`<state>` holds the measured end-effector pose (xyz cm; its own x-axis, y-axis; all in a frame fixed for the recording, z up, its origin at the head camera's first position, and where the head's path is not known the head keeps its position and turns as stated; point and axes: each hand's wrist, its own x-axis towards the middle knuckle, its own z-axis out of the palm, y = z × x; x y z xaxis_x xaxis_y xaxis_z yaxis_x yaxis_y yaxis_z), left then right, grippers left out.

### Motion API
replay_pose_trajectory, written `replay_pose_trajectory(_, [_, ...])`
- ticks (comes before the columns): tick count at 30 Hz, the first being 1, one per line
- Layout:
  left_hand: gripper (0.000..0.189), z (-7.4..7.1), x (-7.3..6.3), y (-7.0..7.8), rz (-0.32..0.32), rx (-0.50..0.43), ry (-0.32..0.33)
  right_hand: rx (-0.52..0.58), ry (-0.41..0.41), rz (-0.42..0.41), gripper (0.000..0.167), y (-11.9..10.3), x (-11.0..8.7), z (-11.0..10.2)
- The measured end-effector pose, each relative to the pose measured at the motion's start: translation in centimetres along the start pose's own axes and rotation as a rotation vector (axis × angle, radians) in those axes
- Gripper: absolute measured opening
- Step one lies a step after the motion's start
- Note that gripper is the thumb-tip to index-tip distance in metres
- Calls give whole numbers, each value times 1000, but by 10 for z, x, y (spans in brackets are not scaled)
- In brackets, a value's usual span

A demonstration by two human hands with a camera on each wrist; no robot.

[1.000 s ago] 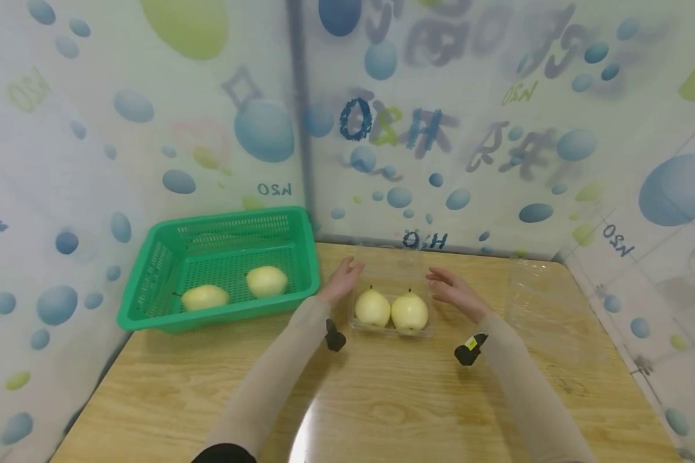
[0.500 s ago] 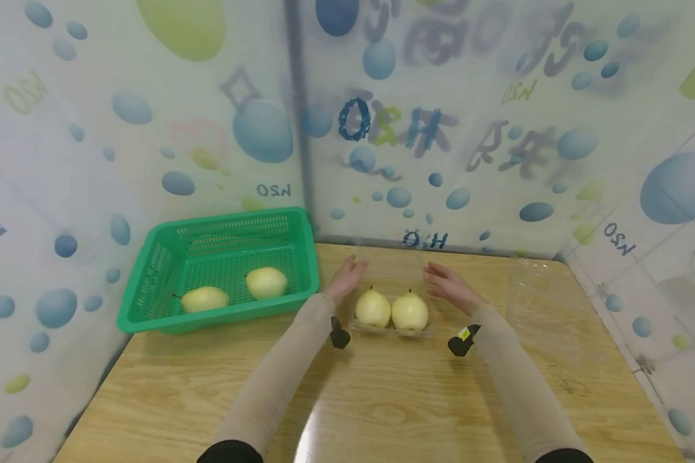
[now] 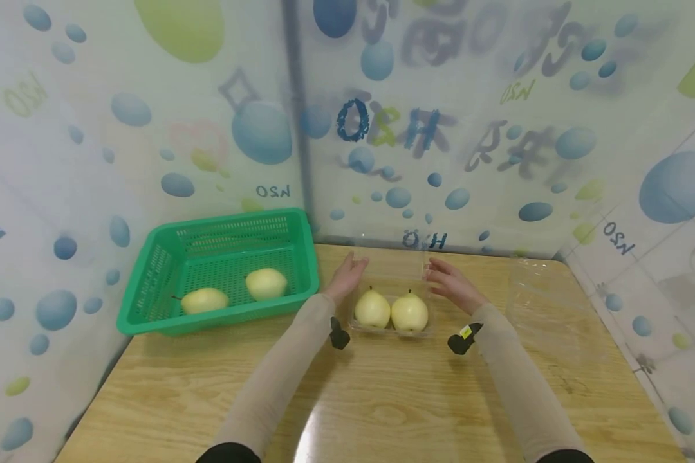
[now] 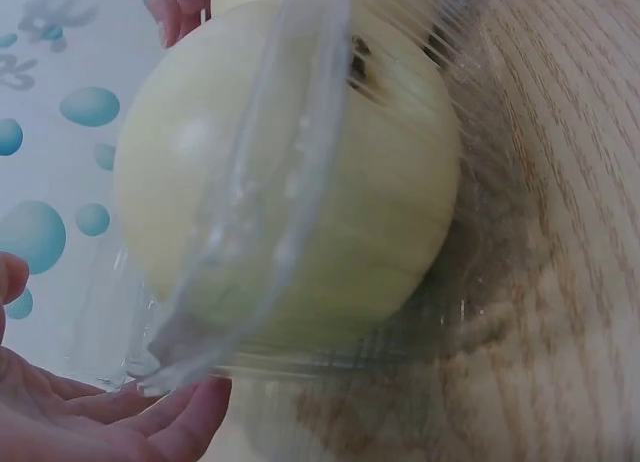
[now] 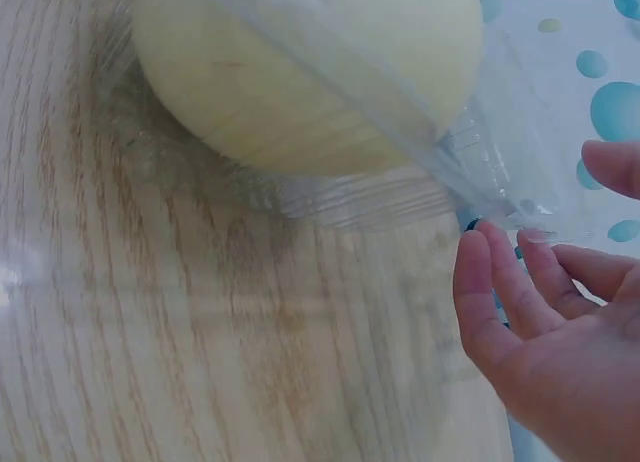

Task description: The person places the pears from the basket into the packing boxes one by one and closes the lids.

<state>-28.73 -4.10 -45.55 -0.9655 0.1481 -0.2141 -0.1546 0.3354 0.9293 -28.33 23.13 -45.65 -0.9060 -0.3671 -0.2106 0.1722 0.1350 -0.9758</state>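
Observation:
Two pale yellow pears sit side by side in a clear plastic clamshell box on the table. Its lid stands up at the back, hinged away from me. At the box's left rear side is my left hand, its fingertips touching the plastic near the hinge in the left wrist view. My right hand is at the right rear side; its fingertips touch the plastic edge, thumb held apart. Neither hand curls round anything. The box's rear corners are partly hidden by the fingers.
To the left stands a green plastic basket with two more pears in it. Another clear plastic box, hard to make out, lies on the wooden table at right. A patterned wall sheet closes off the back.
Both hands have shifted slightly inward and closer to the lid hinge. The raised lid appears a little more upright now. The pears and basket have not moved.

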Motion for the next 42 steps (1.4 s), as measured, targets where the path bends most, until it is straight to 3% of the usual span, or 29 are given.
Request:
replay_pose_trajectory(7, [67,1,-1,5,1,4,41,21,25,-5,65,-5,1,0])
replay_pose_trajectory(17, [70,2,-4,9,10,-5,46,30,31,-24,66,-7,-1,0])
replay_pose_trajectory(42, [68,-1,-9,21,64,-58,34,-96,48,-92,69,-19,-11,0])
